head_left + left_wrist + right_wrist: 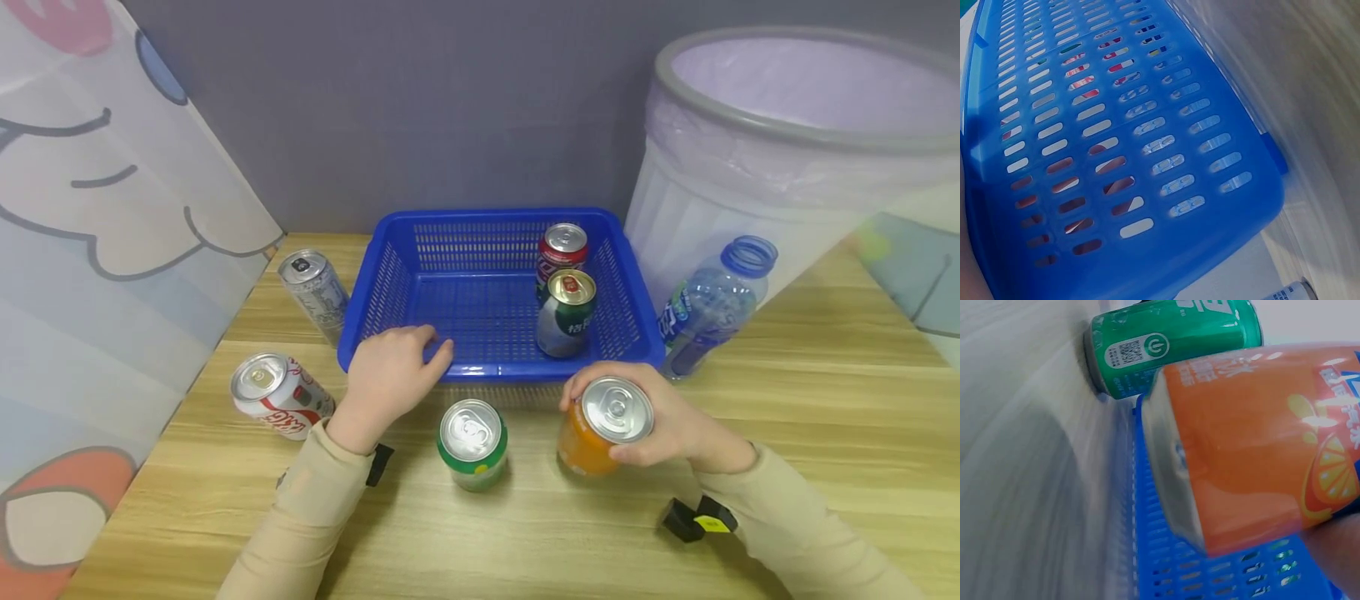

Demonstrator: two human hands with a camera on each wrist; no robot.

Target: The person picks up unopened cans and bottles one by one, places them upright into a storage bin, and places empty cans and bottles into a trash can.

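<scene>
On the near rim of the blue slotted plastic basket [495, 372] rests the left hand [393, 367]; I cannot tell whether its fingers grip. Just in front, the right hand [673, 417] grips an orange cylindrical metal can [587, 442], probably slick and dentable: best held mid-body.

And here's the worktop [832, 400], pale yellow-brown with streaky wood grain, a soft light spreading over its near middle. Straight behind it, a plain grey wall [390, 108] runs across. Over on the left, a slanting pale surface [52, 208] carries bold cartoon outlines, pink on top, orange-red lower down; another printed surface [937, 287] peeks in far right, pale blue-green.
</scene>
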